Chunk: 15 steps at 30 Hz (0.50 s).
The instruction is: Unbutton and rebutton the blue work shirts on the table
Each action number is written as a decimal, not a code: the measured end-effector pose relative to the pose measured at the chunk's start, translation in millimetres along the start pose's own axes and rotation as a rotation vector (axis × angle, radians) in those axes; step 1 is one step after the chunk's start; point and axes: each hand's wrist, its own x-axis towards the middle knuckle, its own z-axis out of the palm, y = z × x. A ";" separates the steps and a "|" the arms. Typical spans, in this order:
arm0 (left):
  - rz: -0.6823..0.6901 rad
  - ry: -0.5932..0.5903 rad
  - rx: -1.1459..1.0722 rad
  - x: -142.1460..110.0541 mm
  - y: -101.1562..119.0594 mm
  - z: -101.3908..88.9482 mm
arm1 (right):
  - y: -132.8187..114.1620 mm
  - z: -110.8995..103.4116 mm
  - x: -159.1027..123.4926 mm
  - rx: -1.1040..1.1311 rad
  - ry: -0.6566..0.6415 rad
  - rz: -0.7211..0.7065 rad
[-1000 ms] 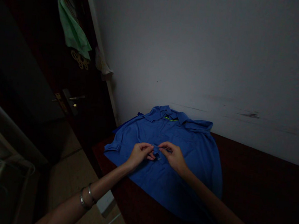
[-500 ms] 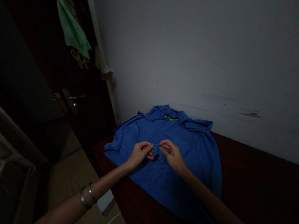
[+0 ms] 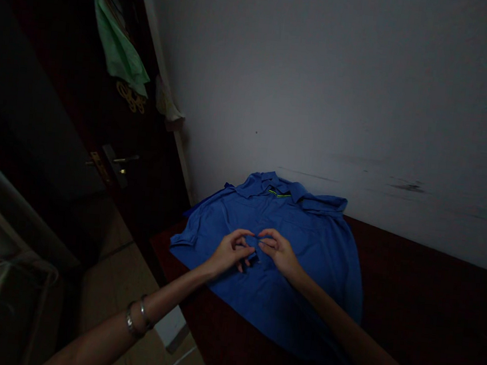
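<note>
A blue collared shirt (image 3: 241,208) lies spread on a dark red table, its collar toward the wall and a yellow-green line showing inside the neck. Over the middle of its front, my left hand (image 3: 233,250) pinches a fold of the fabric between thumb and fingers. Close beside it, my right hand (image 3: 277,252) grips the same front edge with thumb and forefinger. The fingertips of both hands nearly meet. Any button between them is too small and dark to make out.
The dark table (image 3: 423,280) runs along a grey wall (image 3: 342,89). At left stands a dark door with a metal handle (image 3: 120,159) and a hanging green cloth (image 3: 118,50). A white box (image 3: 171,327) and a cable are below the table's left edge.
My left hand has shifted its fingers, the forefinger now reaching further over the fabric and the thumb lower. My right hand stays nearly in place. The shirt lies as before.
</note>
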 end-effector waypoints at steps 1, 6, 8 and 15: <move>0.003 0.002 0.009 0.5 -0.8 -1.4 | -0.4 -0.9 0.9 0.015 0.027 0.021; -0.013 -0.017 0.085 -0.5 -3.3 -9.5 | -3.0 -9.8 4.6 0.025 0.241 0.092; -0.028 -0.028 0.141 -3.1 -3.4 -13.5 | -3.2 -16.3 5.1 0.012 0.322 0.104; -0.160 -0.175 0.330 -11.2 -6.1 -32.5 | -2.1 -31.1 8.5 0.002 0.385 0.134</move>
